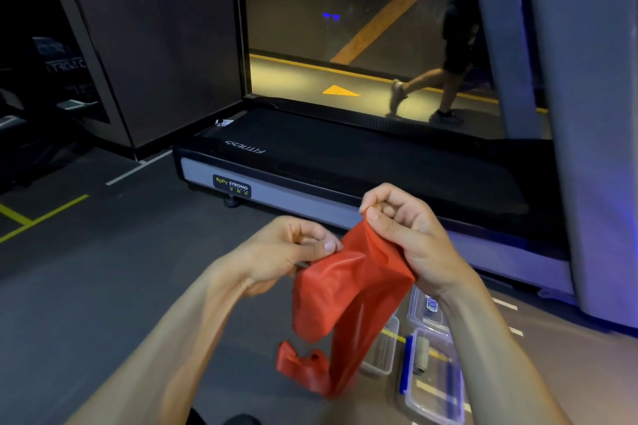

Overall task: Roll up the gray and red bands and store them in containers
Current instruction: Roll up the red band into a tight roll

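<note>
While both hands pinch the red band (345,290), treadmill (345,162) reads "BODY STRONG"

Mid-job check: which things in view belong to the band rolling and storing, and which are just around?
Part of the job:
- red band, pinched by the left hand and right hand
- clear containers on the floor, one holding a rolled grayish band
- container lid

Just around:
- treadmill
- floor markings
- passer-by's legs behind the glass

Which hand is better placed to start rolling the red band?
Probably the right hand: it pinches the red band at its top end, while the left hand holds an edge lower down.
</note>
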`<move>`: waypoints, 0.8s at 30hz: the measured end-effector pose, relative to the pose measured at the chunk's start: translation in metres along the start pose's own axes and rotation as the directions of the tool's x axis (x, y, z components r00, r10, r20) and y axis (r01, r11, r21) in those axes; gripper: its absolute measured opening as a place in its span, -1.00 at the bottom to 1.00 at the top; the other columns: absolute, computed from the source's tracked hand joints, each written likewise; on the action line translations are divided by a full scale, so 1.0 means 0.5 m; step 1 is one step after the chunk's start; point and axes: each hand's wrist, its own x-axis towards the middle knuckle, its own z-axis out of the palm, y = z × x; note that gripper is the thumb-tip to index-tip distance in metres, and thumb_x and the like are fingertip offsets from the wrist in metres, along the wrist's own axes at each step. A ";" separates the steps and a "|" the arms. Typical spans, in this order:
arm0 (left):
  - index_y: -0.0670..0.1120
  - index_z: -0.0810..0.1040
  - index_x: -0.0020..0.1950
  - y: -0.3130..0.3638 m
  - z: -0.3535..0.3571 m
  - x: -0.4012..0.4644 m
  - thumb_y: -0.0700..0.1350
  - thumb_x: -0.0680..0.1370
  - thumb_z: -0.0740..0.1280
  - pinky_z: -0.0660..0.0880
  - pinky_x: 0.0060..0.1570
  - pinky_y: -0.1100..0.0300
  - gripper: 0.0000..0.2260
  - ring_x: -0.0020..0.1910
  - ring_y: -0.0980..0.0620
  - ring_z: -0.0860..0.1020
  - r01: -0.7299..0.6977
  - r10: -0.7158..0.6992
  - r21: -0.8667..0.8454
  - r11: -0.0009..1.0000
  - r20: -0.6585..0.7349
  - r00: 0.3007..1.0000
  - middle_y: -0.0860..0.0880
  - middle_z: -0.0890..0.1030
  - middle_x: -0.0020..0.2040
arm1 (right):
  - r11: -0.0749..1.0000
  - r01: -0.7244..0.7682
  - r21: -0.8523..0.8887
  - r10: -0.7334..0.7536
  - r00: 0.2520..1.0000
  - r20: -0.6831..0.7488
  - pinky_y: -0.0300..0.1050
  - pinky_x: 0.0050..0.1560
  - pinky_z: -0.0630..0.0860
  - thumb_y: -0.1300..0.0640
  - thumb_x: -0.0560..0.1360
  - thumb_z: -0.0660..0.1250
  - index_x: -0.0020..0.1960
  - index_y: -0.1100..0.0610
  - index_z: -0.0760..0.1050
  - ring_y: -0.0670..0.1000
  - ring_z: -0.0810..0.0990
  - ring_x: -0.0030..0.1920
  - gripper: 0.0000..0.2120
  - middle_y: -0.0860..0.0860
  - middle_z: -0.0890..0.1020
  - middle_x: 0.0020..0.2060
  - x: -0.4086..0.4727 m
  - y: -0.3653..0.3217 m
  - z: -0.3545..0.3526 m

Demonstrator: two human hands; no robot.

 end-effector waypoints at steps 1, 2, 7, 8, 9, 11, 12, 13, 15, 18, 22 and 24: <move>-0.11 0.69 -0.01 -0.001 0.000 0.000 -0.07 0.48 0.45 0.48 -0.26 0.23 -0.85 -0.24 0.05 0.55 0.007 -0.007 -0.001 1.000 0.009 1.000 -0.08 0.65 -0.19 | 1.000 -0.004 0.010 0.004 1.000 -0.004 -0.39 -0.38 0.39 0.20 0.57 0.33 -0.02 0.20 0.50 -0.22 0.44 -0.44 -0.94 -0.12 0.50 -0.41 0.000 -0.001 0.001; -0.13 0.68 0.00 -0.001 -0.002 0.001 -0.10 0.50 0.43 0.49 -0.27 0.23 -0.86 -0.25 0.05 0.56 0.011 -0.011 -0.006 1.000 0.014 1.000 -0.08 0.65 -0.19 | 1.000 -0.005 0.020 0.005 1.000 -0.011 -0.39 -0.39 0.39 0.20 0.57 0.33 -0.03 0.18 0.51 -0.21 0.43 -0.44 -0.96 -0.11 0.49 -0.41 0.000 0.000 0.000; -0.20 0.61 0.06 0.001 -0.010 -0.003 -0.31 0.57 0.36 0.55 -0.33 0.27 -0.90 -0.29 0.11 0.62 -0.001 0.004 -0.057 0.998 0.051 0.999 -0.04 0.66 -0.20 | 0.997 -0.012 0.080 0.015 0.999 -0.040 -0.37 -0.39 0.41 0.21 0.55 0.33 -0.08 0.08 0.58 -0.18 0.43 -0.44 -0.92 -0.06 0.49 -0.39 0.000 -0.005 0.001; -0.21 0.61 0.06 0.002 -0.012 -0.004 -0.31 0.55 0.37 0.56 -0.33 0.26 -0.89 -0.28 0.10 0.63 -0.010 0.014 -0.068 0.998 0.057 0.998 -0.06 0.67 -0.17 | 0.996 -0.011 0.086 0.015 0.999 -0.044 -0.36 -0.38 0.42 0.20 0.55 0.34 -0.08 0.10 0.57 -0.17 0.44 -0.43 -0.94 -0.05 0.49 -0.39 -0.001 -0.005 0.000; -0.20 0.62 0.04 0.002 -0.014 -0.005 -0.32 0.54 0.39 0.56 -0.33 0.26 -0.89 -0.28 0.10 0.64 -0.020 0.024 -0.068 0.997 0.057 0.998 -0.07 0.68 -0.15 | 0.996 -0.015 0.091 0.020 0.999 -0.048 -0.36 -0.38 0.43 0.19 0.54 0.35 -0.08 0.11 0.57 -0.17 0.45 -0.43 -0.96 -0.04 0.50 -0.38 -0.001 -0.007 0.000; -0.16 0.65 -0.02 -0.001 -0.011 -0.005 -0.36 0.55 0.38 0.55 -0.34 0.27 -0.87 -0.28 0.09 0.63 -0.052 0.053 -0.035 0.998 0.038 0.998 -0.07 0.69 -0.17 | 0.996 -0.018 0.090 0.023 0.998 -0.050 -0.34 -0.38 0.43 0.19 0.54 0.36 -0.08 0.09 0.58 -0.16 0.45 -0.42 -0.96 -0.02 0.50 -0.37 -0.001 -0.005 0.000; -0.12 0.66 -0.06 -0.004 -0.009 -0.004 -0.39 0.56 0.37 0.52 -0.33 0.28 -0.82 -0.29 0.09 0.60 -0.085 0.085 0.007 0.996 0.019 0.996 -0.06 0.68 -0.18 | 0.996 -0.019 0.092 0.024 0.999 -0.049 -0.34 -0.38 0.43 0.19 0.54 0.35 -0.08 0.08 0.58 -0.16 0.44 -0.42 -0.94 -0.02 0.49 -0.37 0.000 -0.003 0.001; -0.08 0.67 -0.10 -0.008 -0.007 -0.001 -0.40 0.57 0.36 0.50 -0.32 0.29 -0.77 -0.29 0.09 0.57 -0.131 0.131 0.063 0.989 0.009 0.991 -0.05 0.68 -0.20 | 0.996 -0.019 0.092 0.024 0.999 -0.047 -0.34 -0.38 0.43 0.20 0.55 0.34 -0.09 0.08 0.59 -0.16 0.44 -0.43 -0.93 -0.03 0.50 -0.38 0.000 -0.003 0.002; 0.01 0.67 -0.17 -0.011 -0.003 0.003 -0.39 0.58 0.35 0.47 -0.24 0.28 -0.68 -0.26 0.10 0.54 -0.225 0.223 0.171 0.959 0.028 0.974 -0.02 0.65 -0.21 | 0.996 -0.015 0.085 0.020 0.998 -0.053 -0.34 -0.37 0.43 0.20 0.56 0.34 -0.08 0.09 0.58 -0.16 0.45 -0.42 -0.93 -0.04 0.51 -0.38 0.002 -0.002 0.004; 0.04 0.67 -0.17 -0.017 -0.004 0.011 -0.39 0.59 0.32 0.47 -0.12 0.25 -0.65 -0.19 0.12 0.56 -0.288 0.291 0.264 0.920 0.031 0.956 0.01 0.65 -0.20 | 0.995 -0.010 0.098 0.019 0.996 -0.093 -0.32 -0.35 0.42 0.18 0.55 0.36 -0.08 0.08 0.59 -0.13 0.45 -0.39 -0.95 0.00 0.50 -0.35 0.003 -0.001 -0.001; -0.10 0.63 0.01 -0.024 0.011 0.021 -0.26 0.57 0.32 0.51 0.03 0.24 -0.88 -0.08 0.13 0.60 -0.306 0.312 0.271 0.912 0.024 0.950 0.02 0.68 -0.08 | 0.994 -0.022 0.105 0.033 0.994 -0.103 -0.33 -0.37 0.40 0.17 0.53 0.36 -0.09 0.07 0.59 -0.15 0.43 -0.40 -0.95 -0.04 0.50 -0.36 0.004 0.006 -0.002; -0.11 0.62 0.02 -0.027 0.015 0.023 -0.28 0.56 0.37 0.48 -0.04 0.26 -0.90 -0.13 0.13 0.56 -0.300 0.302 0.256 0.919 0.036 0.953 0.00 0.63 -0.11 | 0.995 -0.018 0.103 0.027 0.995 -0.092 -0.33 -0.37 0.43 0.14 0.52 0.39 -0.08 0.08 0.59 -0.15 0.45 -0.41 -0.98 -0.04 0.51 -0.37 0.005 0.007 0.001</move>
